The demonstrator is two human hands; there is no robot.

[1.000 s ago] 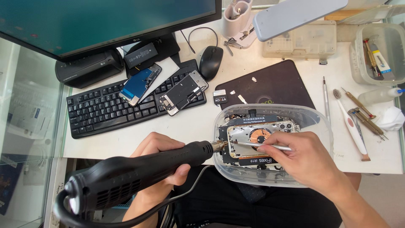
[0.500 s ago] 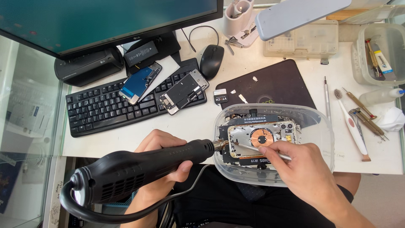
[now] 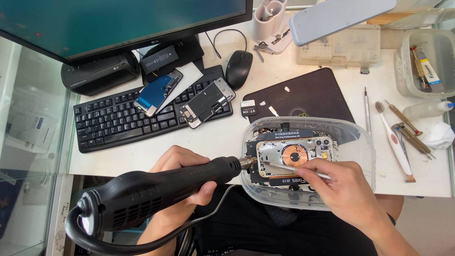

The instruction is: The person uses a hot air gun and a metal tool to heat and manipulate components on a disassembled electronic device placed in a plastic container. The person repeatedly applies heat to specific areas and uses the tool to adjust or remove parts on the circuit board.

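- The left hand (image 3: 182, 178) is closing fully around the black heat gun (image 3: 156, 194), with the fingers wrapping the front part of its handle.
- The gun is lying almost level, and its metal nozzle (image 3: 246, 162) is pointing right, reaching just over the left rim of the clear tub (image 3: 360, 151).
- The gun's thick black cable (image 3: 142, 244) is curving from its back end under the left forearm.
- The right hand (image 3: 348, 192) is pinching a thin metal tool (image 3: 294, 169) between thumb and fingers; the other fingers are curling in.
- The tip of the tool is touching the left part of the opened phone (image 3: 296, 155), near the nozzle.
- The phone is lying flat in a black holder (image 3: 284, 182) inside the tub, with its copper coil (image 3: 295, 154) facing up.
- The tub is standing at the front edge of the white desk (image 3: 142, 154), partly over a dark mat (image 3: 308, 97).
- Behind the left hand a black keyboard (image 3: 109, 123) is carrying two phone screens (image 3: 208, 102), one blue and one dark.
- A mouse (image 3: 238, 68) is sitting beside the keyboard, under the monitor (image 3: 118, 23).
- To the right of the tub, a toothbrush (image 3: 395, 142) and some slim tools (image 3: 407, 125) are lying on the desk, well apart from both hands.
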